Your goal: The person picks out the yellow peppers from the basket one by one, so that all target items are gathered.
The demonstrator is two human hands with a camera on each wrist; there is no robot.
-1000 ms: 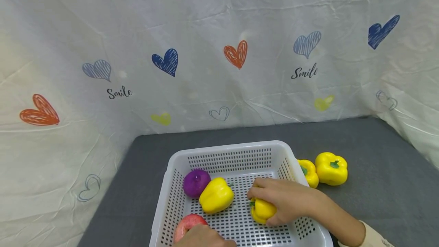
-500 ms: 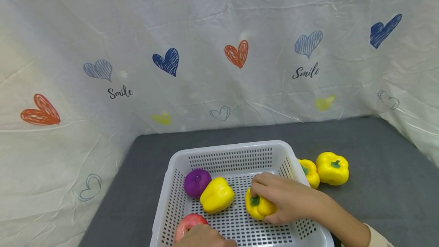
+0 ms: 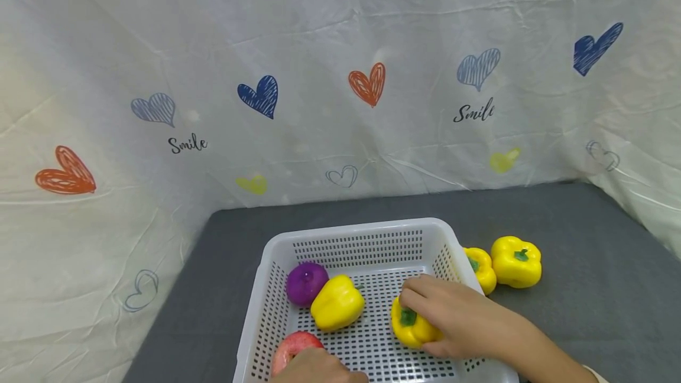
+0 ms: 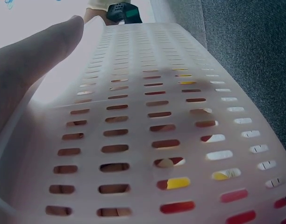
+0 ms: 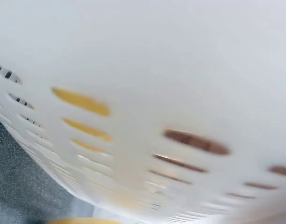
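In the head view my right hand (image 3: 452, 318) grips a yellow bell pepper (image 3: 412, 325) inside the white slotted basket (image 3: 356, 233), with the fingers over its top beside the green stem. My left hand (image 3: 321, 368) is at the basket's near side, cut off by the frame. In the left wrist view its thumb (image 4: 47, 49) lies outside the basket wall (image 4: 138, 102), while finger parts show through the slots. Just beyond that hand lies a red round fruit (image 3: 292, 349), partly covered. A second yellow bell pepper (image 3: 336, 305) and a purple onion (image 3: 307, 283) sit at the left.
Two more yellow bell peppers (image 3: 516, 262) lie on the dark grey tabletop (image 3: 585, 241), right of the basket. Behind hangs a pale curtain (image 3: 308, 152) printed with hearts. The basket wall (image 5: 143, 56) fills most of the right wrist view.
My right hand has turned the yellow bell pepper so its stem faces up more, then shifted it right. The left hand has stayed in place.
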